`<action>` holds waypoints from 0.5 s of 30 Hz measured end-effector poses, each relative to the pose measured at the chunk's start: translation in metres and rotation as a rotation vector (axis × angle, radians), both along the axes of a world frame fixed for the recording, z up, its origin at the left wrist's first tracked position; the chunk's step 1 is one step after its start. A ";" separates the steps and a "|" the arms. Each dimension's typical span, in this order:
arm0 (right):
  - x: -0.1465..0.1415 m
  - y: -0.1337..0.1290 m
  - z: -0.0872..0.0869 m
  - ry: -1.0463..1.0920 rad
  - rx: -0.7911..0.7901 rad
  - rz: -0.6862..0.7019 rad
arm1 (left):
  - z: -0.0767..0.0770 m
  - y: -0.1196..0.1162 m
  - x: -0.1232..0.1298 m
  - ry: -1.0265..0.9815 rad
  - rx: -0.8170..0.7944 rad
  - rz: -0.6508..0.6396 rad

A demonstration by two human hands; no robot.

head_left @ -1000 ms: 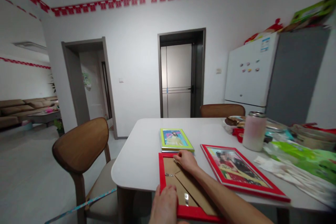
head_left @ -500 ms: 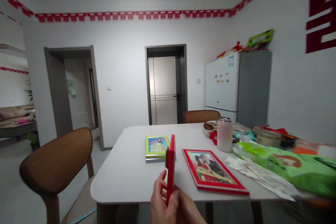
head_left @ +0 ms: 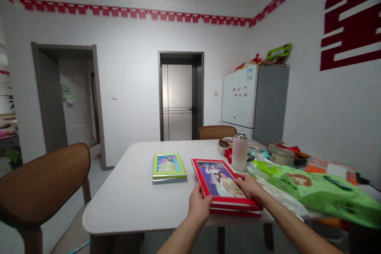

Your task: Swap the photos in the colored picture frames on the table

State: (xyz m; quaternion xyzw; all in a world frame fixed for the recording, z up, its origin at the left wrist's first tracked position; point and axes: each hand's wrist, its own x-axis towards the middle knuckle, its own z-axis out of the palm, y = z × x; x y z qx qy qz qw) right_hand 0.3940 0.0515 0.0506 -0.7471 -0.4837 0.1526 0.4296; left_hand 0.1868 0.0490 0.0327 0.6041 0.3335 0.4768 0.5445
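Observation:
Both my hands grip a red picture frame with a photo of several people on a purple ground. My left hand holds its near left edge, thumb on the front. On the right edge is my right hand, its thumb over the rim. The held frame lies almost flat on top of a second red picture frame, of which only the near edge shows. Left of them, a green picture frame rests on a silver-edged one on the white table.
A pink-white bottle stands behind the red frames. To the right lie white gloves or cloth, a large green packet and a round container. A brown chair stands at the left, another chair at the far side.
The red frame was upright, edge-on, in both hands near the table's front. It has been moved right and tipped down face up onto the other red frame. The view has turned right.

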 end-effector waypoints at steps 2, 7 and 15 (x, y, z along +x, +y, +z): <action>0.010 0.003 -0.007 -0.165 -0.072 -0.026 | -0.015 0.008 0.012 0.046 -0.013 0.008; 0.013 0.008 -0.015 -0.367 -0.165 -0.051 | -0.030 0.022 0.005 0.137 -0.037 0.062; -0.097 0.051 -0.010 -0.587 -0.027 0.210 | -0.033 0.044 -0.092 0.161 -0.137 0.273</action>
